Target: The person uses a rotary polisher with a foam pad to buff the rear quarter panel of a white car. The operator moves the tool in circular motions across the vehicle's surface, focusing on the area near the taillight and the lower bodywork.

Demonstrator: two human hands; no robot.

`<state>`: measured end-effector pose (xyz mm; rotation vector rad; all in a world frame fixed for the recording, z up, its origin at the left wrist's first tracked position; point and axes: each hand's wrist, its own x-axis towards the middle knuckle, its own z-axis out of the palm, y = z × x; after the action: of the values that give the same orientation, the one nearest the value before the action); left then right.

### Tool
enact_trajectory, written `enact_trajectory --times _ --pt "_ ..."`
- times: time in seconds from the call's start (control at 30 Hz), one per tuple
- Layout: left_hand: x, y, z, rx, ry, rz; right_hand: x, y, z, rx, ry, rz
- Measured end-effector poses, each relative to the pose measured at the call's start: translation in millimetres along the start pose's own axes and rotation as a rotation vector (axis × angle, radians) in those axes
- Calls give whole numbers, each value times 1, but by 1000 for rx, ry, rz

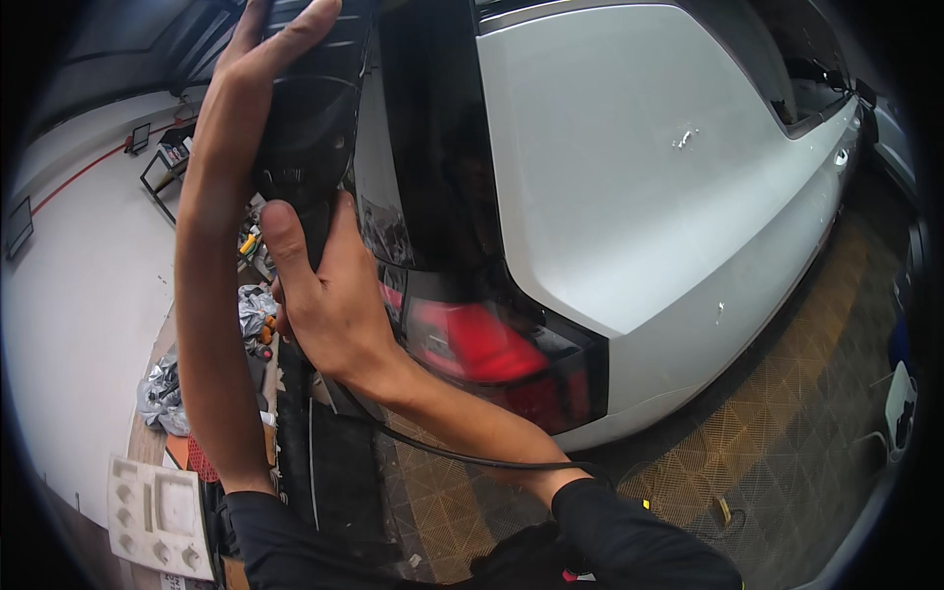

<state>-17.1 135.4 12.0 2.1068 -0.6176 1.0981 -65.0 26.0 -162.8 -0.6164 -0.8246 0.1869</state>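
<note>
My right hand point(334, 305) is wrapped round the handle of a black corded power tool point(305, 128), raised beside the rear corner of a silver-white car point(610, 177). Higher up, my left hand point(280, 44) grips the tool's upper part, thumb stretched across it; some of its fingers leave the picture at the top. The tool's working end is hidden, so its exact kind does not show. A black cord point(472, 455) runs from it across my right forearm. Just right of my right hand are the glossy black pillar point(438, 147) and a red tail light point(487, 344).
At left, a cluttered bench holds crumpled silvery wrapping point(165, 393) and a pale moulded tray point(162, 516). A dark shelf rack point(162, 177) stands by the white wall point(88, 285). Grid tiles point(708, 472) cover the floor, with a light-coloured stool-like object point(897, 408) at far right.
</note>
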Motion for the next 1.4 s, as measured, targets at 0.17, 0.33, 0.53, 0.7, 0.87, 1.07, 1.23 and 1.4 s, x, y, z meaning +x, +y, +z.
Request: enact_trajectory --times 0.17,0.33,0.53,0.7,0.87,1.07,1.23,1.4 --pt "-47 81 55 271 -49 -223 -17 2 7 87 -8 58" --pt "-84 61 63 347 -18 -116 -52 41 18 234 97 54" --pt "-109 61 52 240 -65 -138 -76 61 28 266 84 73" --pt "-131 67 51 198 -95 -211 -94 83 33 290 66 67" --pt "-153 63 53 197 -122 -265 -110 105 30 311 24 134" --pt "-178 51 44 239 -192 -297 -122 132 23 296 -73 192" --pt "-200 41 37 208 -225 -300 -140 151 17 192 -82 176" --pt "-218 50 31 256 -290 -339 -162 139 22 168 -100 181"
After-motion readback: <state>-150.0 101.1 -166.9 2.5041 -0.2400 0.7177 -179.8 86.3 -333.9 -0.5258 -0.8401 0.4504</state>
